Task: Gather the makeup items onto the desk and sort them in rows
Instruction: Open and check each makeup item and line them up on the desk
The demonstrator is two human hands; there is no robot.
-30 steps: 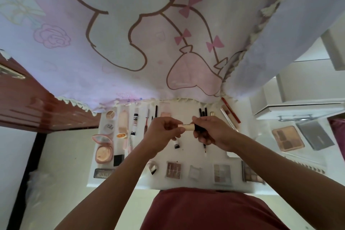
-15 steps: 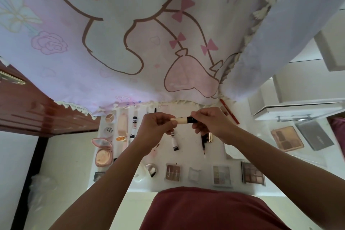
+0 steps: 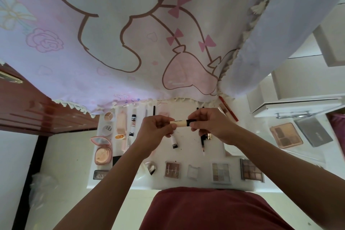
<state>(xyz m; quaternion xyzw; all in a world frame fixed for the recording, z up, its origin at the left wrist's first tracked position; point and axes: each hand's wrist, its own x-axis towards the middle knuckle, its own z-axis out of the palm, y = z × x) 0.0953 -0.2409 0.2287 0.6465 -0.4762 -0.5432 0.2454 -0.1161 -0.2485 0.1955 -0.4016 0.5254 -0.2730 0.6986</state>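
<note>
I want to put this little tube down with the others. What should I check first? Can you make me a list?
1. Left hand grips the beige tube: ok.
2. Right hand pinches its black cap: ok.
3. Cap closed tight: cannot tell.
4. Bare spot on the desk between the small white tube and the black pencil: ok.
5. Everything gathered into the rows: not ok. The peach palette and the grey case lie off to the right.
</note>
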